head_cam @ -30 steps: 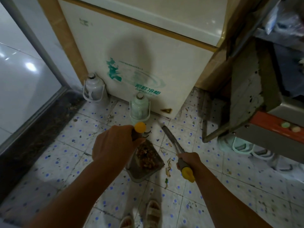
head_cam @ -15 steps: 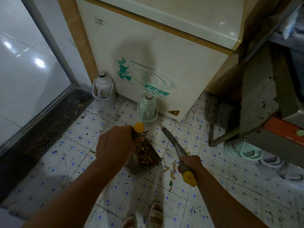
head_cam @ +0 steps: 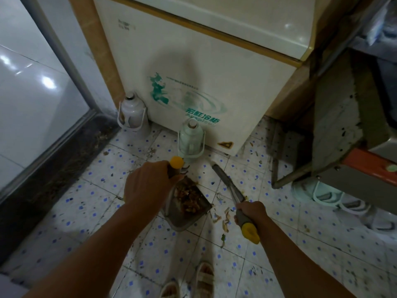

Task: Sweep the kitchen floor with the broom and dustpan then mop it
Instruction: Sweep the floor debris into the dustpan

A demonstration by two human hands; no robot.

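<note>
The left hand [head_cam: 148, 186] is closed tightly around the grey, yellow-capped handle of the dustpan [head_cam: 187, 208], so that only the yellow end is seen above the knuckles. The dustpan is rested on the speckled tile floor [head_cam: 86, 211] just ahead of the sandalled feet, its open mouth turned toward the right, and a heap of brown debris [head_cam: 188, 200] is held in its upper part. The right hand [head_cam: 250, 212] is wrapped fully around the grey grip of the broom [head_cam: 229, 187], whose yellow end is left sticking out below the fist. The broom's long narrow head is angled up and to the left across the floor, just to the right of the dustpan and apart from it. Loose scraps [head_cam: 224, 220] are scattered on the tiles between the dustpan's lip and the right hand. Two pale flasks [head_cam: 191, 139] with wire handles are stood against the foot of a white chest freezer [head_cam: 214, 82], the nearer one just beyond the left hand. No mop can be made out.
</note>
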